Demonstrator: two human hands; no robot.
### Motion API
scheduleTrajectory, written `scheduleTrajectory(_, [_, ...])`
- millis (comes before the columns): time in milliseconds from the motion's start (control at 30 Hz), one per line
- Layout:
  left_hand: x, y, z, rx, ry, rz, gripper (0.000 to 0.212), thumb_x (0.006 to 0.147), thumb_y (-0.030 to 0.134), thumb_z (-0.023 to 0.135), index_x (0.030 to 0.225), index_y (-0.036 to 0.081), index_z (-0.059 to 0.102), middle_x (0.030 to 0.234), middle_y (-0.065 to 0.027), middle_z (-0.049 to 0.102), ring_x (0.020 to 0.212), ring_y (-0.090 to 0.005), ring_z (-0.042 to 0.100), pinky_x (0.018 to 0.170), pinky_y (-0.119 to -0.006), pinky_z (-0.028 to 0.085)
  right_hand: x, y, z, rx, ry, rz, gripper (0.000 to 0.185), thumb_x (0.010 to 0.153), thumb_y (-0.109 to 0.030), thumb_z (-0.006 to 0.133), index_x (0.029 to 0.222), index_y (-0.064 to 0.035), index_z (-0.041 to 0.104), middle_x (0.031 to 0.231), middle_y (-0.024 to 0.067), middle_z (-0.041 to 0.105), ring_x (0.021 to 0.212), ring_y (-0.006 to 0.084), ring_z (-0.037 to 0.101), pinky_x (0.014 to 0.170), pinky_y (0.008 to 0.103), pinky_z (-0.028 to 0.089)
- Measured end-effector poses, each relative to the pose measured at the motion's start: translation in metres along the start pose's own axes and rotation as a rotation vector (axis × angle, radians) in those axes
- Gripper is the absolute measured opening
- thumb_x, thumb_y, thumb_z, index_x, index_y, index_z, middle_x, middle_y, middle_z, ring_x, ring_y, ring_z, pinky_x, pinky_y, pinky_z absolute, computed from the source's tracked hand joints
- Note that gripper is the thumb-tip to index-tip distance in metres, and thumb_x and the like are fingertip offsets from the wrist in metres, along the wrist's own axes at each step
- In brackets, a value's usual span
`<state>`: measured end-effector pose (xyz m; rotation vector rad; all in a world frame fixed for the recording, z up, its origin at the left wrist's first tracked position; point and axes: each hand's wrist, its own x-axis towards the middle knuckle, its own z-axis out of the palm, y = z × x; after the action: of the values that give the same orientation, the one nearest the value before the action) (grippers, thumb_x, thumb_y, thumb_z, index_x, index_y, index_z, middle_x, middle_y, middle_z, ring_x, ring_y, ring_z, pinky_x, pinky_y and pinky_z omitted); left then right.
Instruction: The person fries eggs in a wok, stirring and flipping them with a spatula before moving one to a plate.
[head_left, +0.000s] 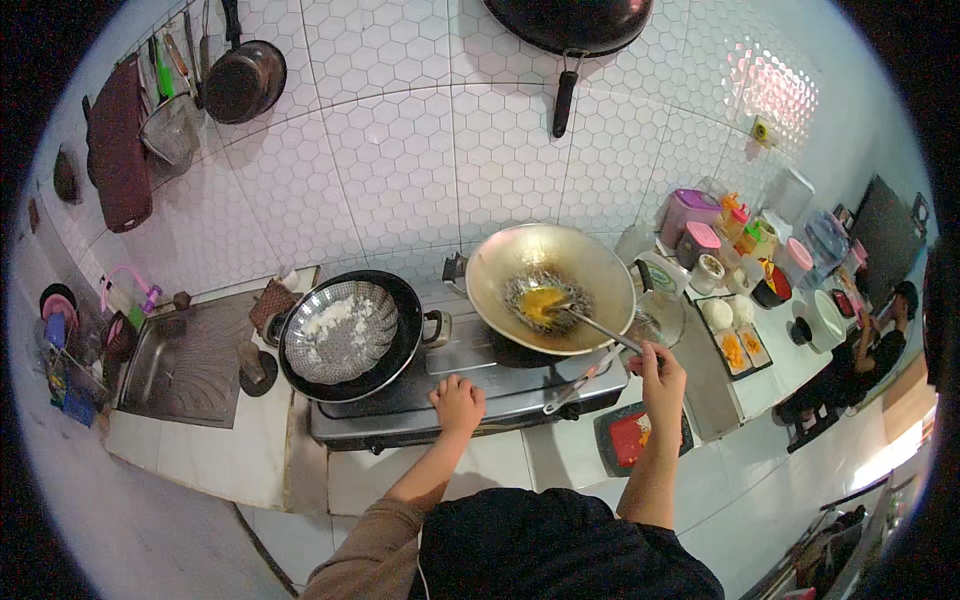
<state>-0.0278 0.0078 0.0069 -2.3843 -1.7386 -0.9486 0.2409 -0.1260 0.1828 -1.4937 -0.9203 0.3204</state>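
My right hand (663, 382) grips the handle of a long metal cooking utensil (606, 330). The utensil's far end dips into a wok (495, 262) on the right burner, at a yellow mass of food (541, 306) in bubbling oil. What shape that end has is hidden. My left hand (459, 405) holds nothing and rests, fingers slightly spread, on the front of the metal gas stove (390, 421). To its left, a dark two-handled pan (410, 315) holds a perforated metal steamer insert (345, 346) with white clumps (346, 315) on it.
A wire-mesh strainer (658, 319) lies beside the wok. On the right counter sit a tray of rice and orange food (733, 358) and several jars (697, 244). A dark tray (609, 450) lies under my right forearm. Left is a sink (180, 375); a person (862, 360) sits far right.
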Motion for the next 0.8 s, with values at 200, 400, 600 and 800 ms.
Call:
scheduleTrajectory(200, [0.002,-0.004,0.001,-0.017,-0.019,-0.009,0.015,0.074,0.023,0.056,0.077,0.008,0.061,0.09,-0.0075,0.054,0.09,-0.0279,0.049,0.075,-0.048,0.035,0.002,0.003,0.025,0.032,0.076,-0.059,0.025,0.093,-0.018,0.053,0.104,0.0039,0.06,0.084,0.0125,0.067,0.076,0.0163,0.065,0.07,0.0272,0.05])
scheduleTrajectory(400, [0.001,-0.001,0.005,-0.013,0.056,0.02,0.015,0.073,0.024,0.057,0.071,0.008,0.058,0.089,-0.0077,0.054,0.089,-0.0283,0.049,0.074,-0.047,0.034,0.014,0.023,0.04,0.246,0.105,-0.021,0.025,0.094,-0.019,0.053,0.105,0.0022,0.06,0.083,0.0114,0.066,0.079,0.0153,0.064,0.072,0.0264,0.05])
scheduleTrajectory(600, [0.001,-0.001,0.005,0.002,0.034,-0.019,0.015,0.071,0.024,0.058,0.071,0.009,0.055,0.086,-0.0079,0.052,0.089,-0.0287,0.049,0.074,-0.047,0.035,0.01,0.044,0.028,0.119,0.112,-0.007,0.026,0.092,-0.021,0.056,0.1,0.0023,0.062,0.079,0.0106,0.066,0.076,0.0142,0.064,0.067,0.0249,0.048])
scheduleTrajectory(800, [0.003,0.002,0.004,-0.042,0.057,-0.094,0.021,0.069,0.023,0.059,0.084,0.009,0.052,0.087,-0.0071,0.054,0.089,-0.0287,0.05,0.076,-0.045,0.035,0.011,0.003,-0.018,0.055,0.071,-0.028,0.023,0.091,-0.021,0.058,0.096,-0.0001,0.065,0.069,0.009,0.066,0.065,0.0119,0.063,0.059,0.0239,0.047])
